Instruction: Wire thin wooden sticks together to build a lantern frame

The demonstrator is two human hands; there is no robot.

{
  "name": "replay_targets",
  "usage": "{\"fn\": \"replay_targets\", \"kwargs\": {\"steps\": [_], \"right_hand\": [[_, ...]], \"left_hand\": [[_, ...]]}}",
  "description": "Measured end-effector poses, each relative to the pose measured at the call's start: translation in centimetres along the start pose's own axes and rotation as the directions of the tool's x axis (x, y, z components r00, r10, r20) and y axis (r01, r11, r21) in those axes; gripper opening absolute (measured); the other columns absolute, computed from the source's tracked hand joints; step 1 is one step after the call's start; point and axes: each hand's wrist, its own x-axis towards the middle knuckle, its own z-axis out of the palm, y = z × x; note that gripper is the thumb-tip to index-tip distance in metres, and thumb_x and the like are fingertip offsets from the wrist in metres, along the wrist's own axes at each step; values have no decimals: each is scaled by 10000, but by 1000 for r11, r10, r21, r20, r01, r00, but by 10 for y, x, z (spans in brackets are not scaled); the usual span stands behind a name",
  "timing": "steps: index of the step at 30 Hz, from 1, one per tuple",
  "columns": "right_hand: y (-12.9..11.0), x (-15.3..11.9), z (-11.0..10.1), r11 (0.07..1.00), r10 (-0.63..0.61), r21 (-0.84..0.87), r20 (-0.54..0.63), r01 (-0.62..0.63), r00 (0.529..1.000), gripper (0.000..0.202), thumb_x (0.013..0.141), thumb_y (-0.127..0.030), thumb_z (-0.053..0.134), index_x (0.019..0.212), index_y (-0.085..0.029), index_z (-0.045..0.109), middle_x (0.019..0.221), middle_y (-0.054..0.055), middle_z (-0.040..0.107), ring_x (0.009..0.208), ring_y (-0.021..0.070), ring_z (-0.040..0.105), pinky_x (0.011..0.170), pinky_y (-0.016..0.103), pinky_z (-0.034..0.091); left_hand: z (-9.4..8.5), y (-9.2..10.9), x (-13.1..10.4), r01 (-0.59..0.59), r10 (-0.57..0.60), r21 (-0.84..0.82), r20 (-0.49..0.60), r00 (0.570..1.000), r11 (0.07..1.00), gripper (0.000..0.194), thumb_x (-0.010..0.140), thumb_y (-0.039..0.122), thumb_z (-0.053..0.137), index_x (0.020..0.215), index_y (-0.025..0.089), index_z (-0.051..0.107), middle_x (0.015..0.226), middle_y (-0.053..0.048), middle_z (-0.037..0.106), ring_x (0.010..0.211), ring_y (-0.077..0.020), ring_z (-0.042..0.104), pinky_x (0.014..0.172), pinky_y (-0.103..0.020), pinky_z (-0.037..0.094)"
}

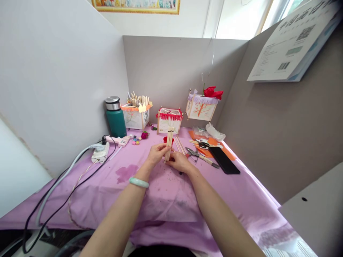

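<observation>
Pale sticks [169,142] are held upright between both hands, above the purple cloth [158,192] and in front of the red-fringed box [168,125]. The left hand [155,154] is closed on their left side, fingertips pinched together with no visible gap; the right hand [179,161] is closed about the lower end. The sticks are gathered into a narrow bundle; whether they are joined cannot be told. Loose rods [180,145] lie beside them, unused. The work appears at an early stage: no panel or fringe is yet on the bundle.
</observation>
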Motion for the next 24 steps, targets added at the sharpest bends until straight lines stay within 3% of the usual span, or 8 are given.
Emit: {"fn": "replay_targets", "kwargs": {"steps": [11, 24], "right_hand": [[1, 0, 3, 994, 104, 26, -61, -102, 993, 182, 711, -326, 650, 842, -224, 723, 717, 3, 686, 657, 167, 603, 566, 243, 352], [4, 2, 3, 997, 65, 41, -20, -64, 998, 188, 757, -320, 644, 907, -232, 716, 828, 7, 710, 746, 170, 622, 636, 242, 387]], "left_hand": [[-1, -1, 0, -42, 42, 23, 16, 999, 999, 200, 713, 327, 622, 754, 150, 706, 658, -12, 682, 527, -113, 563, 491, -205, 428], [-2, -3, 1, -92, 90, 73, 35, 995, 993, 198, 727, 330, 612, 776, 161, 702, 728, -22, 708, 647, -148, 625, 602, -228, 490]]}}
